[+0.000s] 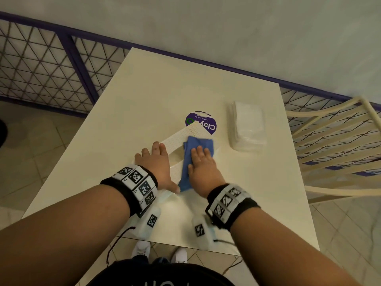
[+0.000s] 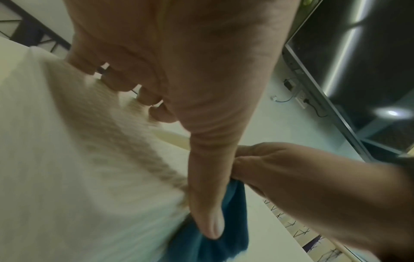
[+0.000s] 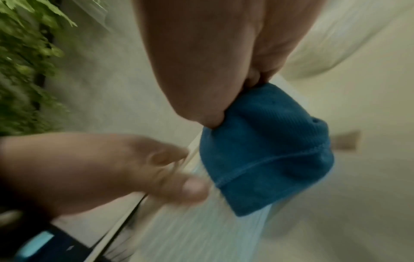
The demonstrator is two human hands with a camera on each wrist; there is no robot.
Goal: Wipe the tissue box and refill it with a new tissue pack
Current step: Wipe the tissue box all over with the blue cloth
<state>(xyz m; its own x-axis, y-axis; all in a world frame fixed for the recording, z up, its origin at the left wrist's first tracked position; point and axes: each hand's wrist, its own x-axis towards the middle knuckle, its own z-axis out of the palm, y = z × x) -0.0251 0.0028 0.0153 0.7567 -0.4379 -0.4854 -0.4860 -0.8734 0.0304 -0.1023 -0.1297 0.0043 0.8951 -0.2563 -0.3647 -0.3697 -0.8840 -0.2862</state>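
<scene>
The white woven-pattern tissue box (image 1: 177, 139) lies on the cream table (image 1: 165, 89), close to me. My left hand (image 1: 162, 168) holds it, fingers hooked over its far edge and thumb along the near side; the left wrist view shows the same grip on the box (image 2: 67, 159). My right hand (image 1: 198, 159) lies on top of the box with a folded blue cloth (image 1: 195, 143) under it. In the right wrist view the cloth (image 3: 268, 150) bunches out between thumb and fingers. A clear-wrapped tissue pack (image 1: 248, 126) lies to the right, untouched.
A round purple sticker (image 1: 206, 122) sits on the table just beyond the box. A cream chair (image 1: 334, 141) stands against the table's right side. A purple-framed mesh railing (image 1: 51, 65) runs behind the table, in front of a pale wall.
</scene>
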